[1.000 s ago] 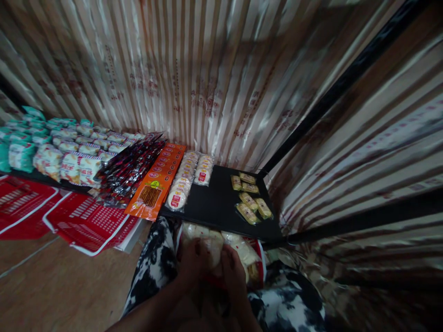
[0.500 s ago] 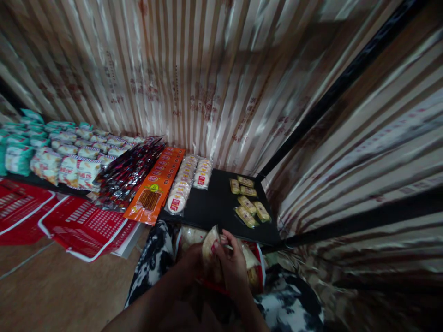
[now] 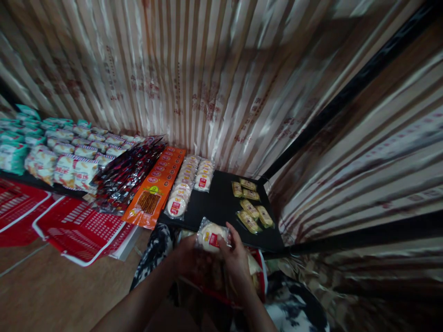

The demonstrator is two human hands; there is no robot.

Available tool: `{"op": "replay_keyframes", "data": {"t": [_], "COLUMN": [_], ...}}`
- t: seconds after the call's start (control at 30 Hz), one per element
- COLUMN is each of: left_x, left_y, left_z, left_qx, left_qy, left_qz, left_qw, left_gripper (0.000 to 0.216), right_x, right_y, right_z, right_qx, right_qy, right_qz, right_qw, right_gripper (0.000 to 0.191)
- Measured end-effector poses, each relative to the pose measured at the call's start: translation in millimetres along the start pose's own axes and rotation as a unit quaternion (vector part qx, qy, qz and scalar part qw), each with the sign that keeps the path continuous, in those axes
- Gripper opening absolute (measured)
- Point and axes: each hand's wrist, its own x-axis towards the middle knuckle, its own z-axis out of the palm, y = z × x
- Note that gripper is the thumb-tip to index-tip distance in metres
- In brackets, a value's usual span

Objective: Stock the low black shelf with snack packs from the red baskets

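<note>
Both my hands hold a round white cake in a clear packet with a red label (image 3: 211, 235), just above the near edge of a black shelf (image 3: 221, 207). My left hand (image 3: 187, 256) grips its left side and my right hand (image 3: 237, 260) pinches its right side. Under my hands sits a red bag (image 3: 258, 272) with more such packets in it, resting on my lap in black-and-white trousers (image 3: 154, 253). Two rows of the same white packets (image 3: 185, 189) lie on the shelf. Several small yellow packets (image 3: 251, 205) lie to their right.
Further left the shelf carries orange snack packs (image 3: 157, 186), dark red-black packets (image 3: 128, 173), white-and-red bags (image 3: 69, 163) and teal bags (image 3: 14, 143). Red plastic baskets (image 3: 81, 228) lie on the brown floor. A striped shiny curtain (image 3: 207, 78) hangs behind and to the right.
My hands have come up out of the red bag with one white packet, turned it label-up, and moved it toward the shelf's near edge.
</note>
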Motion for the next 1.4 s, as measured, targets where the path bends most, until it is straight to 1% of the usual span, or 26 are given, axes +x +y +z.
{"op": "replay_keyframes", "data": {"t": [0.07,0.13,0.23,0.33,0.37,0.43,0.5,0.57,0.63,0.73,0.8,0.87,0.97,1.0,1.07,1.17,1.23,1.3,1.4], "left_x": [-0.9,-2.4,-2.7,-0.5,0.3,1.8,3.6,6.5,11.3,22.4,32.1,42.9,58.7,63.1,69.8,75.1,76.9,78.1,79.3], "left_y": [3.3,6.6,13.3,22.6,26.1,33.1,40.1,47.4,54.8,65.5,71.5,76.3,81.7,83.0,85.0,86.4,86.6,86.6,86.5], "left_z": [-2.4,-3.0,-2.3,-0.9,-0.1,2.1,5.0,8.3,11.8,16.4,17.9,17.3,12.7,10.7,6.9,4.0,4.5,6.2,8.4], "left_qx": [0.015,0.025,0.019,0.020,0.025,0.044,0.075,0.096,0.115,0.160,0.190,0.222,0.283,0.307,0.355,0.427,0.461,0.478,0.497], "left_qy": [0.024,0.033,0.038,0.046,0.057,0.100,0.140,0.170,0.197,0.251,0.283,0.309,0.331,0.336,0.352,0.367,0.371,0.374,0.370], "left_qz": [0.058,0.107,0.129,0.129,0.130,0.127,0.142,0.176,0.201,0.218,0.242,0.268,0.290,0.298,0.327,0.374,0.379,0.370,0.352], "left_qw": [0.998,0.993,0.991,0.990,0.990,0.986,0.977,0.965,0.953,0.929,0.908,0.885,0.852,0.839,0.802,0.737,0.711,0.703,0.702], "left_gripper": [0.039,0.042,0.050,0.053,0.050,0.040,0.033,0.033,0.037,0.045,0.046,0.043,0.036,0.034,0.033,0.035,0.039,0.042,0.045], "right_x": [3.0,7.2,16.8,29.7,34.5,44.4,54.6,64.8,75.0,90.1,99.9,109.2,121.5,125.1,131.7,140.9,147.1,153.1,159.7], "right_y": [-2.6,-3.2,-1.0,1.6,2.2,3.4,5.0,7.4,10.0,12.5,12.7,12.0,10.7,10.3,9.2,6.1,3.7,2.2,2.6], "right_z": [1.4,3.3,6.6,9.5,10.3,11.5,12.6,14.1,16.6,23.8,31.4,40.6,54.6,58.4,64.0,68.4,69.9,71.1,72.6], "right_qx": [0.001,0.024,0.062,0.053,0.041,0.003,-0.037,-0.062,-0.060,-0.036,-0.028,-0.018,0.019,0.030,0.034,-0.009,-0.057,-0.110,-0.190], "right_qy": [0.012,0.004,-0.001,0.013,0.018,0.026,0.032,0.033,0.026,0.012,0.006,-0.006,-0.026,-0.029,-0.030,-0.032,-0.030,-0.020,0.005], "right_qz": [0.003,0.010,0.011,0.004,0.001,-0.010,-0.025,-0.029,-0.025,-0.023,-0.024,-0.018,0.008,0.015,0.021,0.005,-0.014,-0.031,-0.057], "right_qw": [1.000,1.000,0.998,0.998,0.999,1.000,0.998,0.997,0.998,0.999,0.999,1.000,0.999,0.999,0.999,0.999,0.998,0.993,0.980], "right_gripper": [0.065,0.060,0.052,0.049,0.048,0.045,0.042,0.040,0.039,0.041,0.041,0.038,0.035,0.034,0.033,0.031,0.028,0.026,0.025]}}
